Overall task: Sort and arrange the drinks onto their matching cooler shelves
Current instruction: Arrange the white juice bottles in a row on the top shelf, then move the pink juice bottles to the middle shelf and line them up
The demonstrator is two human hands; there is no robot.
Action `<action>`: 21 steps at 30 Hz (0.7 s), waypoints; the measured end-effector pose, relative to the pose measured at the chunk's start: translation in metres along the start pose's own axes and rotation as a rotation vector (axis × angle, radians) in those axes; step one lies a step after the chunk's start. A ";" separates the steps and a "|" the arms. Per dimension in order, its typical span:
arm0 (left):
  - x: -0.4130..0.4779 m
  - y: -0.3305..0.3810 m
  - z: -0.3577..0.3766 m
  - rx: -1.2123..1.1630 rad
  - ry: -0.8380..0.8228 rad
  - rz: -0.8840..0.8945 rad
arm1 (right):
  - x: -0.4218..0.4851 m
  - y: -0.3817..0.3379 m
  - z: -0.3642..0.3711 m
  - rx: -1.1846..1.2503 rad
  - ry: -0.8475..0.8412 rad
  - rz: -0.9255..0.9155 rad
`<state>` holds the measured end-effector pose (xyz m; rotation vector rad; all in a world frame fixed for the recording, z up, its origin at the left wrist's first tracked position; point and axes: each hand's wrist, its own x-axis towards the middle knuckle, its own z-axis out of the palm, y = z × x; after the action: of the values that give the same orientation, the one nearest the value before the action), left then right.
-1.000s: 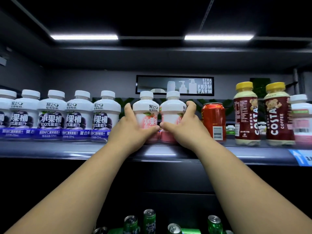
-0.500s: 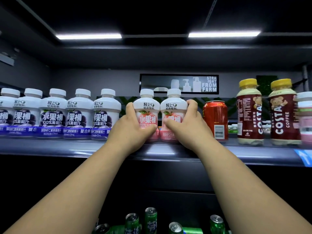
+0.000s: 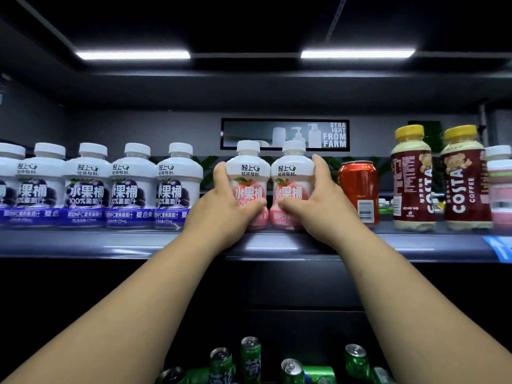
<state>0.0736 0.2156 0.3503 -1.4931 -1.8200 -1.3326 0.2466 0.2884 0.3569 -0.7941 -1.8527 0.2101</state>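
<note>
- The left hand point(image 3: 221, 214) wraps 1 pink bottle point(image 3: 247, 184); the right hand point(image 3: 315, 206) wraps the other pink bottle point(image 3: 291, 184).
- Both stand touching near the shelf point(image 3: 110, 245) front edge, apparently being squared beside the purple bottles point(image 3: 130, 187).

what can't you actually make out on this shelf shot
Head view only:
- Lower labels of the two pink bottles: covered by the left hand and right hand.
- Leftmost purple bottle: cut off by the left edge.
- Pink-labelled bottle at far right: blurred and cut by the right edge.
- Green cans: dark, partly cut by the bottom edge.
</note>
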 end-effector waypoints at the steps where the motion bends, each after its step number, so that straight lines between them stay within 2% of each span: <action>1: 0.000 -0.001 0.000 -0.041 0.013 0.008 | -0.001 0.000 0.000 0.022 0.033 -0.011; 8: -0.006 -0.004 -0.006 -0.390 0.145 0.058 | -0.010 -0.001 0.002 0.309 0.185 -0.103; 11: -0.011 -0.003 -0.011 -0.503 0.178 0.086 | -0.014 -0.006 0.000 0.340 0.212 -0.148; 16: -0.029 0.006 -0.015 -0.561 0.169 0.137 | -0.037 -0.003 -0.017 0.354 0.212 -0.171; 21: -0.076 0.057 -0.004 -0.719 0.064 0.131 | -0.084 0.019 -0.074 0.428 0.261 -0.133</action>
<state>0.1493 0.1713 0.3135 -1.8303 -1.2158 -2.0623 0.3381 0.2357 0.3146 -0.3802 -1.5329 0.3837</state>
